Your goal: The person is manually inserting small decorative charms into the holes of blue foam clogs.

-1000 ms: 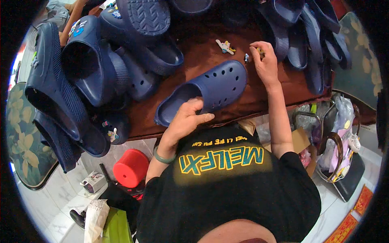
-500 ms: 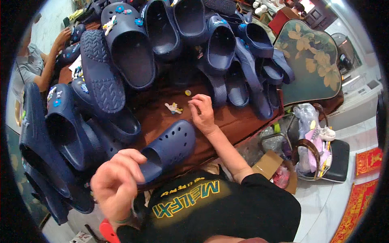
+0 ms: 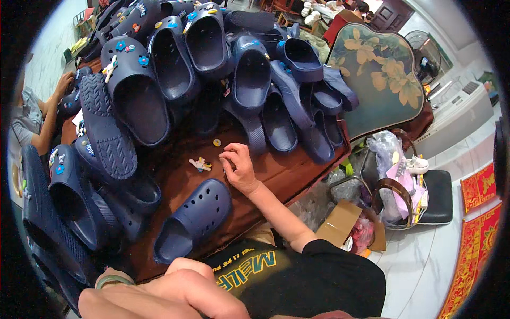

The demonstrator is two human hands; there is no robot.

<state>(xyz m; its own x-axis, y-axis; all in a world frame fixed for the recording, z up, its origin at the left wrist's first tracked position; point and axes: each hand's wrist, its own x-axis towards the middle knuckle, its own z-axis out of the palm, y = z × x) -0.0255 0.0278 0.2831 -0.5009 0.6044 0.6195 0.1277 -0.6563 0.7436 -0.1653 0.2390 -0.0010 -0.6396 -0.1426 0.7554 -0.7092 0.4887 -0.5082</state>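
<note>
My right hand (image 3: 240,169) rests on the brown table (image 3: 297,173) with its thumb and forefinger pinched together; whether anything is between them is too small to tell. Just left of it lie a colourful figure charm (image 3: 201,165) and a small round yellow charm (image 3: 217,142). A single navy clog (image 3: 194,220) lies toe-up in front of that hand, untouched. My left hand (image 3: 175,292) is raised close to the camera at the bottom edge, fingers curled, with a green bangle (image 3: 111,280) on the wrist. Its palm is hidden.
Many navy clogs (image 3: 133,101), some with charms, are heaped over the table's back and left. Another person (image 3: 34,122) sits at the far left, one hand on a clog. To the right are a floral chair back (image 3: 380,80), a bag on a black stool (image 3: 396,181) and a cardboard box (image 3: 345,223).
My left hand left the single clog and rose toward the camera. My right hand stayed pinched beside the charms. The view swung toward the clog pile.
</note>
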